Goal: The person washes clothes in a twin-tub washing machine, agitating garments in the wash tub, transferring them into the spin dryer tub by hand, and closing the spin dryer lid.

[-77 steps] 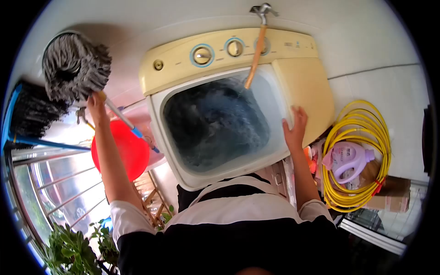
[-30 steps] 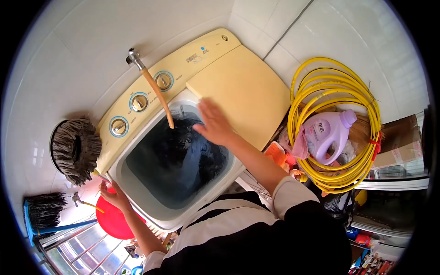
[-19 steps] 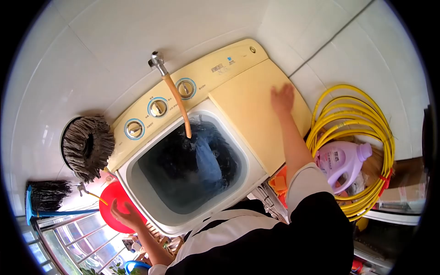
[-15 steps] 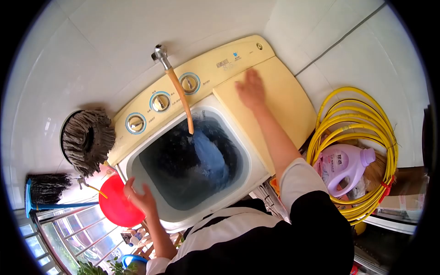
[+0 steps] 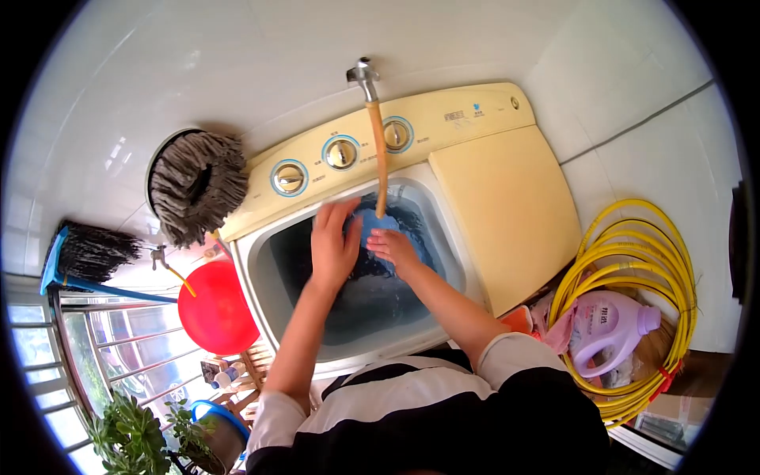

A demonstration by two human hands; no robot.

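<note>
Left hand (image 5: pixel 333 249), right hand (image 5: pixel 398 252) moved over tub (image 5: pixel 457 273), fingers (image 5: pixel 323 219) loosely spread, hose (image 5: pixel 379 154) near-vertical lengthwise, pointing down

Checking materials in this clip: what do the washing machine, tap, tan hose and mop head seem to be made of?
Washing machine: probably plastic, softly glossy, with rounded edges. Tap: metal, likely chromed, given silvery highlights. Tan hose: smooth-surfaced rubber or soft plastic, judging by its gentle bend; which, I can't tell. Mop head: matte textile, shown by thick yarn-like strands, fibre unclear.

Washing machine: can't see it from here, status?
Left hand and right hand open over the tub. Blue cloth in water near both. Hose hanging close by.
</note>
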